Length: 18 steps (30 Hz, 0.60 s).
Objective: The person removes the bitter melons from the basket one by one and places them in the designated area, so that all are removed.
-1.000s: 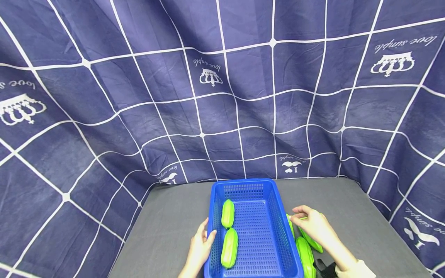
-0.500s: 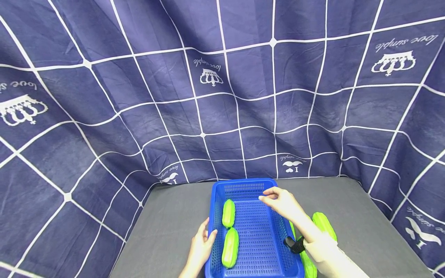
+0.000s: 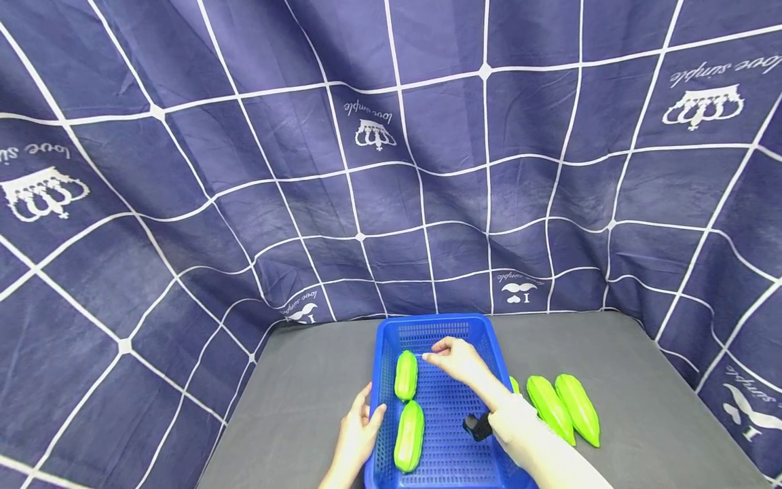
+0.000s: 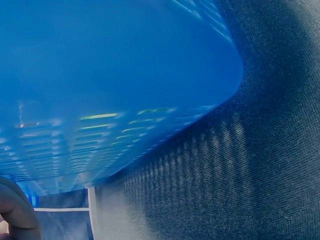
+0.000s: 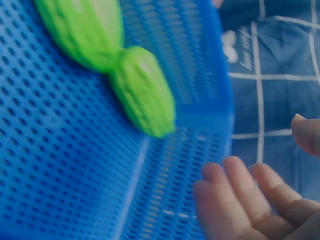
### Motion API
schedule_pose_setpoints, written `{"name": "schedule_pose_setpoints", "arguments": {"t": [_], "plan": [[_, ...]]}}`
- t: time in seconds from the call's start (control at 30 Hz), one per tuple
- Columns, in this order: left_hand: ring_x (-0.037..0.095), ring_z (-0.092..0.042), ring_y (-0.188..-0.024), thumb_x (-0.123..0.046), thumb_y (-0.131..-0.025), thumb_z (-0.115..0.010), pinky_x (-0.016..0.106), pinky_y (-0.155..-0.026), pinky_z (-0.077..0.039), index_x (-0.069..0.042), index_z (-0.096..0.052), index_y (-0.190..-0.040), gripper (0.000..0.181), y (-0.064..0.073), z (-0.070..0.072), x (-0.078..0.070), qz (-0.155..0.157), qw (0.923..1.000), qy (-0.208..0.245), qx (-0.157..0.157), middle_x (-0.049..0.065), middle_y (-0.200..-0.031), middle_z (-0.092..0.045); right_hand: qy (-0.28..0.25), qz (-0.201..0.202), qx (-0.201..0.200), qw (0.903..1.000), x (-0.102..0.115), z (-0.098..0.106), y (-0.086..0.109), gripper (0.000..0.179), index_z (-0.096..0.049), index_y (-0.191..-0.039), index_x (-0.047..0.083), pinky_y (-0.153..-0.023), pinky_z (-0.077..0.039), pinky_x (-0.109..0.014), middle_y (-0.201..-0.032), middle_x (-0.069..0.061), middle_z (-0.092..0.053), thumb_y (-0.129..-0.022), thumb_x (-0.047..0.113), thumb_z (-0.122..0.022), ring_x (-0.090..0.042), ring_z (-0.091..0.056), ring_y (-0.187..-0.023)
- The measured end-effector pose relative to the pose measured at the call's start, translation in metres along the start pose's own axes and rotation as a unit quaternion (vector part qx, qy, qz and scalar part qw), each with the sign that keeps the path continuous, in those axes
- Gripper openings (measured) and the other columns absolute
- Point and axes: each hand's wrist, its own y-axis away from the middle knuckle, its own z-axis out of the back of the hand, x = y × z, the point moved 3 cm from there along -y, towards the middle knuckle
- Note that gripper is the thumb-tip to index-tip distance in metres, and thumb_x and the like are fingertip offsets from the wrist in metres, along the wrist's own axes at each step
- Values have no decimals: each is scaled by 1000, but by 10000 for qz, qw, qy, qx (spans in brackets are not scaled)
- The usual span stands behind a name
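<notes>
A blue perforated plastic basket point(image 3: 497, 350) stands on the dark table. Inside, along its left wall, two bright green bitter melons lie end to end, a far one point(image 3: 406, 375) and a near one point(image 3: 409, 438). My left hand point(image 3: 356, 435) holds the basket's left rim, thumb at the top edge and fingers outside. Over the basket's far part hovers my right hand point(image 3: 459, 360), holding nothing. Its fingers point(image 5: 242, 185) are relaxed and apart from the thumb in the right wrist view, close to the basket's wall. Only a curled part of the left hand point(image 4: 17, 212) shows in the left wrist view.
Right of the basket, two more bitter melons lie side by side, a left one point(image 3: 551, 410) and a right one point(image 3: 578, 409). Another green piece point(image 3: 514, 385) peeks out by the basket's right wall. A navy checked curtain point(image 3: 452, 197) rises behind the grey table point(image 3: 311, 380).
My right hand has moved left from the bitter melons beside the basket to above its inside. The melons it was covering on the right now show. The left hand stays at the rim.
</notes>
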Motion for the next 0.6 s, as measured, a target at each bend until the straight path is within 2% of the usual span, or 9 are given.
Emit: {"name": "schedule_pose_setpoints", "arguments": {"t": [0.3,0.4,0.5,0.6], "plan": [[0,-48,-55,-20,-93,-67,21,-55,-43,1,-49,-139,54,-1,0,-1,-23,10000,2,-28,1,-71,-58,350,5,473,9983,-10,-38,18,32,-68,-93,0,-69,-51,-36,-84,-9,-72,-78,28,-76,-20,-66,-76],[0,-46,-54,-20,-92,-67,20,-55,-41,1,-49,-139,55,-1,0,-2,-9,10000,-7,-28,1,-70,-56,367,-151,766,9963,-13,-49,23,35,-66,-93,-1,-62,-52,-36,-81,-8,-67,-79,29,-75,-21,-62,-66],[-1,-45,-53,-20,-92,-67,20,-54,-41,1,-49,-140,55,-1,0,-1,39,10000,-8,-27,0,-70,-55,443,-419,1111,9919,-16,-59,28,35,-59,-84,2,-54,-52,-36,-73,-6,-59,-80,32,-76,-21,-58,-57],[-1,-44,-53,-20,-92,-67,20,-54,-41,1,-50,-139,54,-1,0,-1,45,10000,-40,-46,-1,-70,-55,546,-702,1402,9861,-18,-67,32,37,-54,-78,5,-54,-54,-39,-67,-7,-56,-81,34,-76,-24,-60,-55]]}}
